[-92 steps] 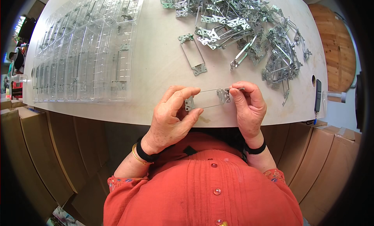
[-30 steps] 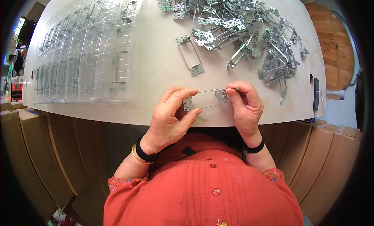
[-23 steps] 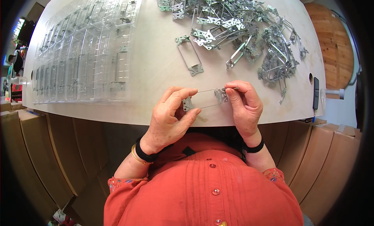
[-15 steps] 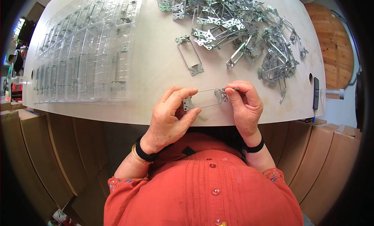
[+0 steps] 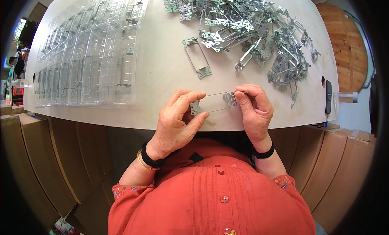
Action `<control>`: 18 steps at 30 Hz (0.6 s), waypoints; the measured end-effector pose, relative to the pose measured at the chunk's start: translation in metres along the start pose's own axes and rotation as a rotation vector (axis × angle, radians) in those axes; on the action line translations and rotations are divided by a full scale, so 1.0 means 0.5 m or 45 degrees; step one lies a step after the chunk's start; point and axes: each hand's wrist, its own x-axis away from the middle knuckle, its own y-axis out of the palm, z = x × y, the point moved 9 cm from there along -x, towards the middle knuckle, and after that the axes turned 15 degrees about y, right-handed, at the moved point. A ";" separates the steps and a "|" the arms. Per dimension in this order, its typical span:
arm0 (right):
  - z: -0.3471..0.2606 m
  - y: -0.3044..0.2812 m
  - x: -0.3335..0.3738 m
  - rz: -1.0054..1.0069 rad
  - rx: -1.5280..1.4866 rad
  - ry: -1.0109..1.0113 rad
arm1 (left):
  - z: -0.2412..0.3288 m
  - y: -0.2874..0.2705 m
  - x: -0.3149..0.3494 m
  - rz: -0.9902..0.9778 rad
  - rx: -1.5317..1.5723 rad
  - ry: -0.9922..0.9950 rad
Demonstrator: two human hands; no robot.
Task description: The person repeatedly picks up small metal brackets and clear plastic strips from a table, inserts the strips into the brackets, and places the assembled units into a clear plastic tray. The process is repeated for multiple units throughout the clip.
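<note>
Between my two hands, above the table's front edge, is a metal bracket frame (image 5: 229, 99): two stamped grey end plates joined by a pair of thin rods. My left hand (image 5: 177, 118) grips its left end plate with thumb and fingers. At the other end, my right hand (image 5: 257, 110) pinches a small metal piece at the right end plate between thumb and forefinger; its exact shape is mostly hidden by the fingertips. A similar bracket frame (image 5: 197, 58) lies flat on the table just beyond my hands.
A tangled heap of metal brackets (image 5: 243, 26) covers the table's far right. Clear plastic compartment trays (image 5: 107, 98) holding brackets fill the left side. A black oblong device (image 5: 328, 97) sits at the right edge. Cardboard boxes (image 5: 324, 166) stand below the table on both sides.
</note>
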 end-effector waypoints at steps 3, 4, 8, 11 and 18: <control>0.003 0.000 0.000 -0.008 -0.030 0.007 | 0.003 0.000 -0.003 -0.003 -0.020 0.053; 0.004 0.000 0.000 -0.016 -0.032 0.009 | 0.005 -0.001 -0.004 -0.003 -0.032 0.079; -0.004 0.005 -0.002 -0.011 0.029 0.013 | 0.004 -0.002 -0.002 0.000 -0.038 0.053; -0.004 0.001 0.001 0.005 0.019 -0.003 | 0.003 0.000 -0.001 0.002 -0.023 0.036; 0.006 -0.015 0.006 0.054 -0.058 -0.037 | -0.004 -0.001 0.003 0.044 0.009 0.050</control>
